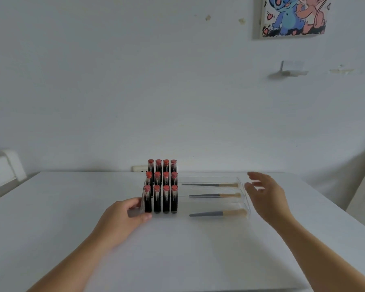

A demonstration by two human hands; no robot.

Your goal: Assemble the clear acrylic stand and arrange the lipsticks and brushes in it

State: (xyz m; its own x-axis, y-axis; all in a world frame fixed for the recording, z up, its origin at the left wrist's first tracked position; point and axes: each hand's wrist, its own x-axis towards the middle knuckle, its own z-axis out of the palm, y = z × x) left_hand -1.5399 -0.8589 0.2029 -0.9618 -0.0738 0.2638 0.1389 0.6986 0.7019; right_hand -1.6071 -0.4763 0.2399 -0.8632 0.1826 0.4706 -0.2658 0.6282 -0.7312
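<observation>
Lipsticks (161, 187) upright (labels unreadable)

Twelve lipsticks (161, 187), upright in three rows of four; three brushes (215, 195), lying flat; one clear acrylic stand (246, 204).

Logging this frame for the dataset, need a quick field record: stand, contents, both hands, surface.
stand: clear acrylic stand, three stepped tiers, on white table
lipsticks: twelve lipsticks, upright, three rows of four, stand's left section
brushes: three brushes, lying flat, one per tier, bristles pointing right
left hand: grips the stand's left front corner, thumb at its front edge
right hand: fingers spread, blurred, beside the stand's right end, contact not clear
wall: cartoon picture, upper right
</observation>
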